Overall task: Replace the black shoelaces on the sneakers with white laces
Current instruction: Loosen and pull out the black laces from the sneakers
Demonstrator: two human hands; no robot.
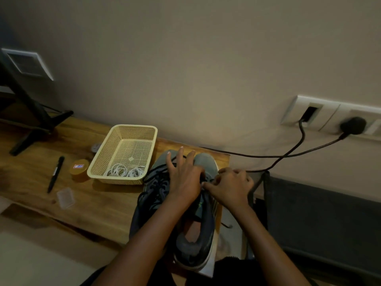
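Two dark grey sneakers stand side by side at the right end of the wooden table, toes toward the wall. The left sneaker (153,190) still carries its black lace (157,182). My left hand (183,176) lies flat with spread fingers across the front of the right sneaker (199,236). My right hand (231,186) has curled fingers pinching the black lace at that shoe's eyelets. Coiled white laces (123,171) lie in the cream mesh basket (103,159) just left of the shoes.
On the wooden table (99,203) left of the basket lie a black pen (55,174), an orange round tin (79,169) and a small clear plastic box (65,197). A black stand (35,124) is at far left. Black cables (288,155) run from wall sockets on the right.
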